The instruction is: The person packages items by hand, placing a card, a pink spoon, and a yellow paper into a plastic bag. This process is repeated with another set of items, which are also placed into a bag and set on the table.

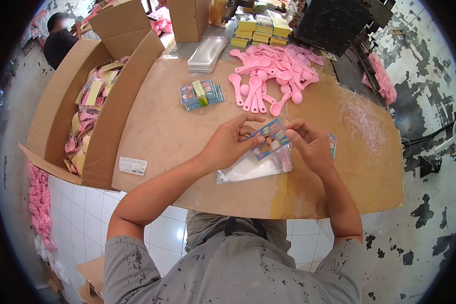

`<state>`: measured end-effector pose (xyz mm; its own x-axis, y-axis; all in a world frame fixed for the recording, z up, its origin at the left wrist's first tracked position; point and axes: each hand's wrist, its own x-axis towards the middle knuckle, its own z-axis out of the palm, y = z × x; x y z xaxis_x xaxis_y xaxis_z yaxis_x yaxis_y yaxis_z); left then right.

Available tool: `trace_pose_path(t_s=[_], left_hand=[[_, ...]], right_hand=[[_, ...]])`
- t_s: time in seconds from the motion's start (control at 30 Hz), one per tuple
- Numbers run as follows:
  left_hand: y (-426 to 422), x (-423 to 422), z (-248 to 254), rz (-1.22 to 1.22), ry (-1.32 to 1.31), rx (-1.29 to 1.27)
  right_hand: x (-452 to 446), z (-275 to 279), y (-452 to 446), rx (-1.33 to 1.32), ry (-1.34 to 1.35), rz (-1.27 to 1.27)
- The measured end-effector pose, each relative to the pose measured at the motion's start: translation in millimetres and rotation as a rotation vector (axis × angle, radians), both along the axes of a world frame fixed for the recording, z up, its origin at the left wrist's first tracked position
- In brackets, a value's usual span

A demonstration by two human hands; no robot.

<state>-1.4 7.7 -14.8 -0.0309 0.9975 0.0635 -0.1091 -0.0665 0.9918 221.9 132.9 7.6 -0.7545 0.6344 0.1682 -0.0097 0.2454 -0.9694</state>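
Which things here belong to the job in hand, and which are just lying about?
Likely in the job:
printed card, between left hand and right hand
clear bags beneath
pink spoons
banded card stack
open carton, pink items inside

Probably just lying about:
plastic strands
white label
black box

White sticker: bore a barcode (its print was too small to read)
Blue card: nothing was legible

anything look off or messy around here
Yes: a loose tangle of clear strips is strewn over the right side of the cardboard-covered table, perhaps scrap. Beyond it, the pale surface looks damaged, its coating flaked into dark patches.
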Motion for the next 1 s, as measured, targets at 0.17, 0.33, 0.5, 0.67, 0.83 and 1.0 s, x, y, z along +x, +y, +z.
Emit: trace_pose_path(t_s=[0.17,0.33,0.5,0.67,0.83,1.0], left_hand=[[-1.4,-1.1,0.9,-0.026,0.105,-0.039],[0.1,-3.4,5.0,-0.028,0.058,-0.083],[-1.4,-11.5,6.6,0.005,0.019,-0.030],[-2.4,-12.3,13.4,0.061,0.030,-0.008],[-1.9,-8.3,12.3,0.059,-0.007,0.010],[-1.0,-7.3,6.7,0.005,0.032,-0.007]], right_hand=[[-8.7,15.9,20.0,0.243,-0.177,0.213],[-33.8,-3.8,79.7,1.370,-0.396,-0.146],[-30.8,7.5,78.7,1.188,-0.365,-0.050],[-3.0,53.1,37.8,0.563,-0.354,0.138],[6.1,58.8,28.1,0.449,-0.278,0.153],[-0.9,59.0,20.7,0.629,-0.245,0.246]])
